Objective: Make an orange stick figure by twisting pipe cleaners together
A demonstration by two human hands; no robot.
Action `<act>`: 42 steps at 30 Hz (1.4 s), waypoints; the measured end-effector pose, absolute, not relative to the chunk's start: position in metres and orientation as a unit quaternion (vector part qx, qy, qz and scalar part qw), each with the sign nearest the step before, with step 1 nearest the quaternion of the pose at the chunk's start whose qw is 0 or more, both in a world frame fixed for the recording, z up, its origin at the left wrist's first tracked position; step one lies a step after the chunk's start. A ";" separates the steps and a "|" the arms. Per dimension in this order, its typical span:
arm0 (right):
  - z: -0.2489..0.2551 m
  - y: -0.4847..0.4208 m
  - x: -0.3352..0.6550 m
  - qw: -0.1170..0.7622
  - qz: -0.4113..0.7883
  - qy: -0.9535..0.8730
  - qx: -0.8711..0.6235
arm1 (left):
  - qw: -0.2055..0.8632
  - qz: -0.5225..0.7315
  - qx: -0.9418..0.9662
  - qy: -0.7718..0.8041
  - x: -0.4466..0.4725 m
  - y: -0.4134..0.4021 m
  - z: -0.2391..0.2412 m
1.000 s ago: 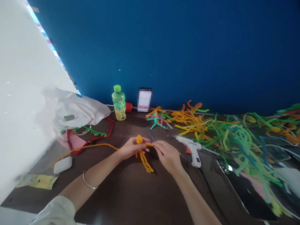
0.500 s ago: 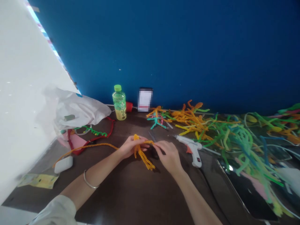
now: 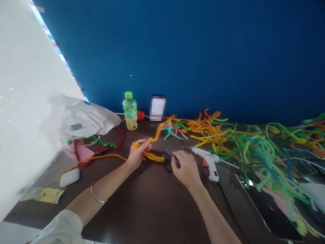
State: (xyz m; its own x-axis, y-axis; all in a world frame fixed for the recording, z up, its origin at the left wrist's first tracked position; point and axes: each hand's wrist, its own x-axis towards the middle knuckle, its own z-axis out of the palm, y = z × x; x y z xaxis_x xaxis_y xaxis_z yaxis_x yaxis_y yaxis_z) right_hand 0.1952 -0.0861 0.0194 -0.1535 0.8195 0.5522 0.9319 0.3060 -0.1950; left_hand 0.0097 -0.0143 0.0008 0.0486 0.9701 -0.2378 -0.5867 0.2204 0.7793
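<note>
My left hand [image 3: 137, 154] is closed round a bundle of orange pipe cleaners [image 3: 152, 156], one end curling up and away toward the wall. My right hand [image 3: 185, 167] rests on the dark table [image 3: 142, 210] with its fingers curled over the black handles of a pair of scissors [image 3: 167, 156], whose blades point away toward the coloured pile. A silver bangle sits on my left wrist. A long loose orange pipe cleaner [image 3: 96, 159] trails left across the table from near my left hand.
A white glue gun [image 3: 208, 162] lies just right of my right hand. A heap of orange, green and yellow pipe cleaners [image 3: 241, 145] covers the right side. A green-capped bottle [image 3: 130, 112], white plastic bag [image 3: 83, 120], white case [image 3: 69, 177] and blue wall stand around.
My right hand let go of the orange bundle and dropped onto the scissors. My left hand moved left and up with the bundle, its free end now sticking up.
</note>
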 end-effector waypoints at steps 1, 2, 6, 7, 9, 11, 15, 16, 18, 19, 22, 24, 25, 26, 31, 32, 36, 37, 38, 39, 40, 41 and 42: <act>0.016 -0.085 0.196 0.308 -0.079 -0.743 -0.589 | 0.683 0.570 0.245 0.385 0.009 -0.014 0.001; 0.014 -0.083 0.198 0.325 -0.063 -0.731 -0.597 | 0.688 0.565 0.244 0.385 0.009 -0.014 0.002; 0.011 -0.081 0.198 0.292 -0.006 -0.701 -0.651 | 0.707 0.543 0.247 0.380 0.010 -0.015 0.004; 0.012 -0.082 0.197 0.257 0.002 -0.699 -0.667 | 0.708 0.542 0.246 0.381 0.010 -0.016 0.004; 0.013 -0.083 0.194 0.191 0.005 -0.690 -0.698 | 0.708 0.542 0.243 0.383 0.011 -0.016 0.004; 0.015 -0.085 0.190 0.151 0.008 -0.675 -0.722 | 0.708 0.542 0.239 0.384 0.010 -0.016 0.005; 0.021 -0.089 0.182 0.093 0.019 -0.654 -0.750 | 0.721 0.542 0.232 0.366 0.008 -0.018 0.008; 0.023 -0.090 0.181 0.078 0.017 -0.650 -0.756 | 0.727 0.541 0.227 0.355 0.007 -0.018 0.009; 0.027 -0.092 0.178 0.047 0.012 -0.636 -0.771 | 0.743 0.540 0.211 0.333 0.005 -0.018 0.010; 0.028 -0.092 0.177 0.033 0.014 -0.628 -0.778 | 0.753 0.537 0.203 0.322 0.004 -0.018 0.010; 0.030 -0.093 0.178 0.005 0.032 -0.617 -0.786 | 0.777 0.522 0.185 0.298 0.002 -0.017 0.009; 0.030 -0.093 0.180 0.002 0.032 -0.621 -0.783 | 0.785 0.516 0.181 0.290 0.002 -0.016 0.009; 0.029 -0.092 0.181 0.004 0.028 -0.623 -0.782 | 0.786 0.517 0.181 0.287 0.002 -0.016 0.009; 0.028 -0.092 0.183 0.005 0.023 -0.623 -0.782 | 0.784 0.521 0.182 0.283 0.002 -0.016 0.009; 0.029 -0.090 0.189 0.029 0.049 -0.603 -0.796 | 0.756 0.543 0.208 0.299 0.005 -0.016 0.010; 0.028 -0.089 0.190 0.044 0.056 -0.598 -0.799 | 0.746 0.546 0.213 0.316 0.006 -0.016 0.009; 0.023 -0.088 0.196 0.151 0.049 -0.604 -0.781 | 0.712 0.554 0.213 0.374 0.009 -0.014 0.006; 0.021 -0.087 0.197 0.178 0.043 -0.608 -0.772 | 0.710 0.555 0.210 0.379 0.009 -0.013 0.005; 0.018 -0.086 0.198 0.203 0.038 -0.612 -0.763 | 0.710 0.555 0.208 0.381 0.009 -0.013 0.005; 0.016 -0.085 0.199 0.222 0.034 -0.617 -0.754 | 0.711 0.555 0.206 0.381 0.009 -0.013 0.004; 0.014 -0.084 0.200 0.237 0.030 -0.622 -0.745 | 0.712 0.554 0.204 0.380 0.010 -0.013 0.005; 0.012 -0.083 0.201 0.244 0.026 -0.629 -0.737 | 0.714 0.554 0.201 0.378 0.010 -0.013 0.005; 0.011 -0.083 0.202 0.246 0.023 -0.636 -0.731 | 0.715 0.555 0.197 0.377 0.010 -0.013 0.005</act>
State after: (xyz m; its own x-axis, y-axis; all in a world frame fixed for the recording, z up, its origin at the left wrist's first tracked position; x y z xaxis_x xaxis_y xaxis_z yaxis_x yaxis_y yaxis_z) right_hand 0.2023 -0.0827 0.0114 0.1904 0.9411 0.2794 0.9187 -0.0704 -0.3887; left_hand 0.0098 -0.0131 0.0053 0.1007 0.9417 -0.3210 -0.6449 0.3074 0.6997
